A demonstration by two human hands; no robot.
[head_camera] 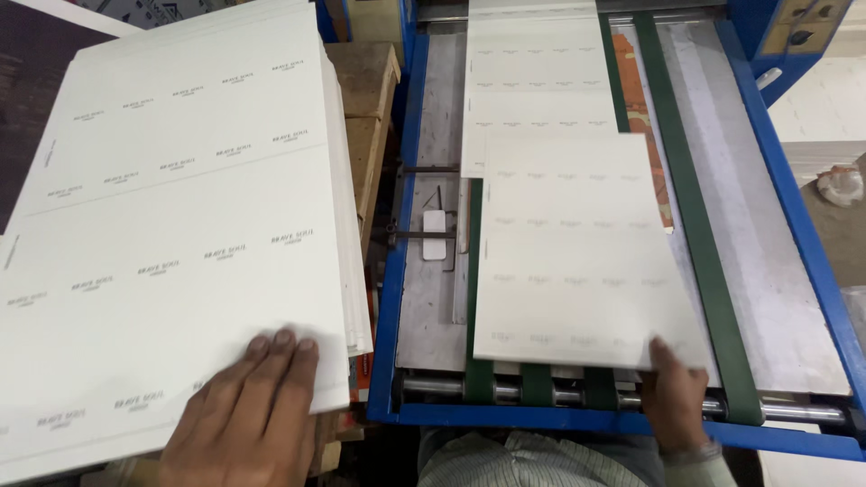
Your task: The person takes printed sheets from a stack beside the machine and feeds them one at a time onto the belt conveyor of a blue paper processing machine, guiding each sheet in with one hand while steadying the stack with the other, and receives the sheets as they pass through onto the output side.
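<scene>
Pinching the near right corner of a printed white sheet (577,252), the right hand (675,401) holds it flat on the green feed belts (699,225) of the blue-framed machine (388,298). Fingers together and flat, the left hand (248,406) presses the near edge of the printed sheet stack (171,216) beside the machine.

— Any labels or packaging here?
— A stack of white printed sheets (180,207) on the left, each carrying small grey marks in rows.
— Others?
— Two more white printed sheets: one (577,261) lying on the blue machine's green belts, another (537,72) farther up, partly beneath it.
</scene>
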